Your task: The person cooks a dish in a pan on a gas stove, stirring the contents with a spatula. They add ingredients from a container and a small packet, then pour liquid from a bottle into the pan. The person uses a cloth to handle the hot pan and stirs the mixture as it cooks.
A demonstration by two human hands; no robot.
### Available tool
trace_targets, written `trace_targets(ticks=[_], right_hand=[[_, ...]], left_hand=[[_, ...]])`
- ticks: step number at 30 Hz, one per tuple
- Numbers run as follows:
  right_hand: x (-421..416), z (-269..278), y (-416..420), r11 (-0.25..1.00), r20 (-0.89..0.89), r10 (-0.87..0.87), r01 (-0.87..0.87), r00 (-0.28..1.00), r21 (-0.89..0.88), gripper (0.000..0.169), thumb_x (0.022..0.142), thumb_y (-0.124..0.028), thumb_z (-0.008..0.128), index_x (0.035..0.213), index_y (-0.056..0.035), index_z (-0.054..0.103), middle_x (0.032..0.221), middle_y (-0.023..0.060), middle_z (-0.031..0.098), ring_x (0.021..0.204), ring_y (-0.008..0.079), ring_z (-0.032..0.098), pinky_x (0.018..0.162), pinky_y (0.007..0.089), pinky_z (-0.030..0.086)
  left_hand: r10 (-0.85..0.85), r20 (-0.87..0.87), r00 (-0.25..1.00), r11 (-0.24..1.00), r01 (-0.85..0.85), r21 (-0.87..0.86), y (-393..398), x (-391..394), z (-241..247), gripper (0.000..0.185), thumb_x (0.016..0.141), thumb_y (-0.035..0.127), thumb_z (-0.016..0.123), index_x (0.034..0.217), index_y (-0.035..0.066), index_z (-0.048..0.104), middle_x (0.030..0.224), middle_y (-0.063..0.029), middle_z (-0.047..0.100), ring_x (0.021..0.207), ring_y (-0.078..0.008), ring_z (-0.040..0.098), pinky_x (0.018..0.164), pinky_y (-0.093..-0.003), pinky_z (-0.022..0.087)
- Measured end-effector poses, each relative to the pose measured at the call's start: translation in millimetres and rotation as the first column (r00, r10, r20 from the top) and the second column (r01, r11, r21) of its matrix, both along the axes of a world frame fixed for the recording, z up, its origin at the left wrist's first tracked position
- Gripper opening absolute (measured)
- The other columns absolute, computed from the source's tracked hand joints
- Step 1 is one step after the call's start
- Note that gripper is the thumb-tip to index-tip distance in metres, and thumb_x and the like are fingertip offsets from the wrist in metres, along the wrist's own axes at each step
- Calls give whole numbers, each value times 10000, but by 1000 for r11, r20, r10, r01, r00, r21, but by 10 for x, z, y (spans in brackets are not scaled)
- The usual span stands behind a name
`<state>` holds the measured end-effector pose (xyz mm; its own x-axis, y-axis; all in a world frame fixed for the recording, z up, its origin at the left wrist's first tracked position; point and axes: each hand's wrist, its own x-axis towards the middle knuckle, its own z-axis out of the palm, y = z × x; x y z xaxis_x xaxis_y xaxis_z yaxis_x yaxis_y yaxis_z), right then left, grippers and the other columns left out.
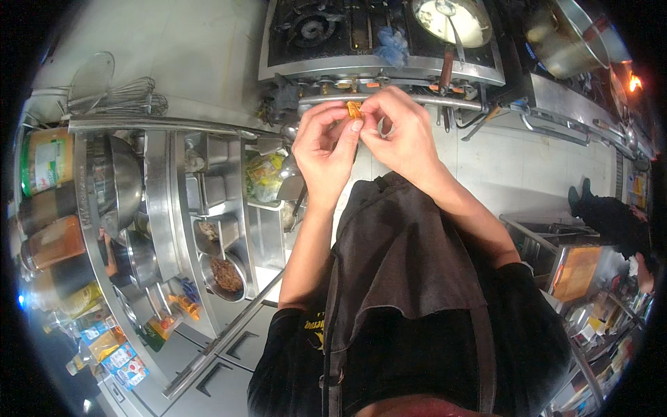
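Note:
A small cube in a shiny yellow-gold wrapper [354, 109], about the size of a bouillon cube, is held up between both hands. The fingers and thumb of my left hand [328, 140] curl around its lower left side. My right hand [401, 130] pinches the wrapper's right edge with thumb and forefinger. Just beyond my hands runs the steel front rail [464, 104] of a gas range [333, 62]. On that range stands a pan [446, 70] with a brown handle, holding a creamy white mixture; a metal spoon or ladle [458, 44] rests in it.
A crumpled blue cloth or plastic [392, 46] lies on the range. At right are a large steel pot [557, 41] and an open flame [634, 82]. Steel shelving [195, 281] on the left carries bowls, one with browned crumbly food [225, 275]. Another person [615, 224] is far right.

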<state>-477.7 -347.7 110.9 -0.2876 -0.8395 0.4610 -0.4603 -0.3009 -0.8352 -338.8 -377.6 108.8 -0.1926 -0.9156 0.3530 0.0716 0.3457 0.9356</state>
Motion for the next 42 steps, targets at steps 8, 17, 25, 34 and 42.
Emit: trace_targets(ticks=[8,17,25,34,42], right_hand=[[51,-216,-12,970,744,93,-229,662,83,99,878,-22,683,950,-27,614,951,63,667,820,205,701,704,322,583],[-71,52,-58,993,-61,77,-82,995,-84,154,883,-44,691,1030,-2,671,971,95,670,825,223,667,755,339,541],[87,-223,-84,976,322,-103,32,941,218,52,938,-47,662,924,3,666,835,60,675,691,96,613,615,278,499],[-97,-286,-107,987,329,-135,98,935,127,145,890,-61,745,1017,-18,689,925,26,707,778,128,653,671,278,531],[-640,-821,-297,890,960,-16,-434,280,142,163,981,-83,649,1122,-4,661,968,54,701,803,132,651,690,247,520]], left_hand=[[4,-347,938,894,153,422,-137,86,3,78,994,28,595,1017,-31,639,1099,-147,687,976,-197,698,865,-364,628],[-79,-270,960,842,209,497,-248,246,-61,58,1016,63,546,1034,20,581,1074,-143,680,967,-249,707,832,-422,633],[-91,-506,858,707,413,574,-233,91,-133,188,991,45,621,1171,23,570,1138,-115,685,981,-181,694,832,-335,620],[-129,-260,957,818,251,518,-337,-117,-252,284,982,4,610,1265,14,594,1171,-117,676,1052,-191,668,912,-327,568],[-146,-432,890,617,423,664,-560,-397,-582,290,1005,49,592,1293,21,565,1200,-111,662,1074,-193,645,965,-358,541]])
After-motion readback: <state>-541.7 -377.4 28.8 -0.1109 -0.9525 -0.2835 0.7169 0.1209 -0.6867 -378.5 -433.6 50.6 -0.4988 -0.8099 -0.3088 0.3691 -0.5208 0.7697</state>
